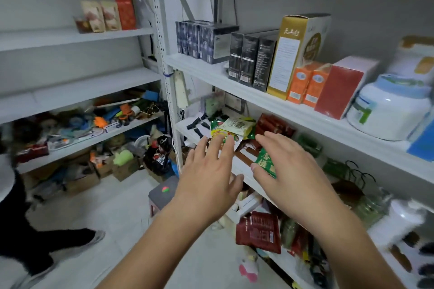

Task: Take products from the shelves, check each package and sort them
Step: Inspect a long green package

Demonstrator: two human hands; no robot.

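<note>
Both my hands reach over the middle shelf (237,166) of the right-hand rack. My left hand (209,171) is open with its fingers spread, its fingertips over a pile of green and yellow snack packets (231,128). My right hand (288,171) is also open with straight fingers, hovering over a small green packet (266,162) at the shelf's front edge. The thumb lies beside that packet; whether it touches it I cannot tell. Dark red packets (273,125) lie behind the pile.
The shelf above carries dark boxes (249,58), a gold box (293,54), orange cartons (307,84), a red box (338,91) and a white tub (387,110). A red packet (258,230) lies on the lower shelf. A grey stool (162,192) stands on the floor. At the left stands a person's leg (35,241).
</note>
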